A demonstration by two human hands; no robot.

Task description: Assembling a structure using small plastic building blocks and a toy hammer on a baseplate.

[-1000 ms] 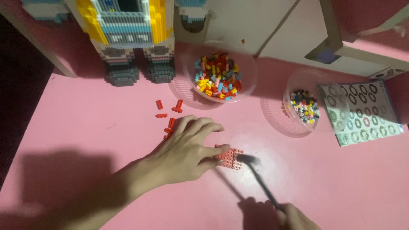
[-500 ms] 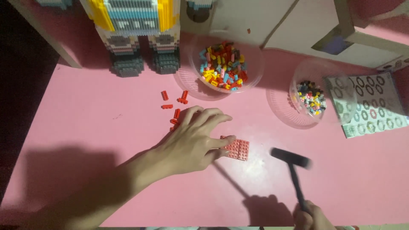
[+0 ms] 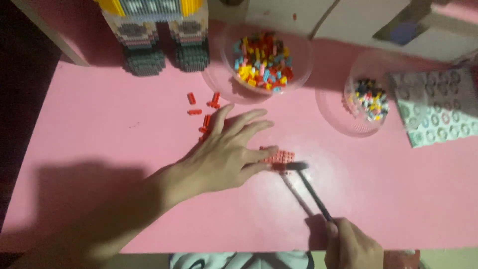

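Observation:
My left hand [image 3: 226,152] lies flat on the pink table [image 3: 99,149], its fingertips pressing down a small red brick plate [image 3: 282,157]. My right hand [image 3: 351,246], at the bottom edge, grips the handle of a small black hammer [image 3: 307,185]. The hammer's head rests on the right end of the red plate. A few loose red bricks [image 3: 204,110] lie just beyond my left hand's fingers.
A clear bowl of mixed coloured bricks [image 3: 264,62] stands at the back centre. A second clear bowl [image 3: 366,102] with small bricks sits to the right, next to a patterned sheet [image 3: 438,107]. A brick-built model [image 3: 157,30] stands at the back left.
The hammer was lifted off to the right half a second ago and has come back down onto the red plate. My left hand has stayed on the plate.

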